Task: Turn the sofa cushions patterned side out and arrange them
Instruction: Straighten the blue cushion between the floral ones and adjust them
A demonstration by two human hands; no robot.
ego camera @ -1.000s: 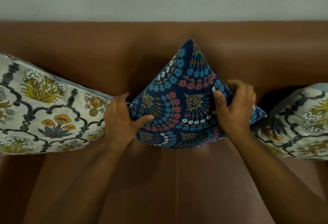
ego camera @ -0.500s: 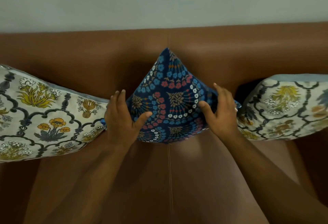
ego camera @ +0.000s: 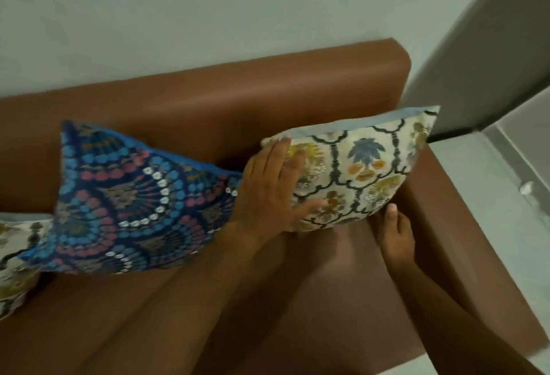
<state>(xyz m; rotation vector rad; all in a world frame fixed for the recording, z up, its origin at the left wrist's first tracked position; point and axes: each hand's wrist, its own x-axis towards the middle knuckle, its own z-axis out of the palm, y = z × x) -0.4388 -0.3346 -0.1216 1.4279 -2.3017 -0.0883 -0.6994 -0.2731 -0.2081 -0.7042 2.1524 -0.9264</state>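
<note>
A cream floral cushion (ego camera: 366,172) leans patterned side out against the brown sofa's backrest (ego camera: 238,92) at the right end. My left hand (ego camera: 268,193) lies flat on its left part, fingers spread. At its lower right corner, my right hand (ego camera: 395,235) grips it, thumb on the front and fingers tucked behind. A dark blue cushion (ego camera: 134,202) with a fan pattern rests to the left, patterned side out, tilted, with neither hand on it. Another cream floral cushion (ego camera: 15,243) shows partly at the far left edge.
The sofa's right armrest (ego camera: 461,226) runs just beside the cream cushion and my right hand. Beyond it lie pale floor tiles (ego camera: 512,196) and a wall corner. The brown seat (ego camera: 297,300) stretches in front of the cushions.
Both hands left the blue cushion and moved right onto the right cream cushion. My view swung to the sofa's right end. The blue cushion now lies tilted lower.
</note>
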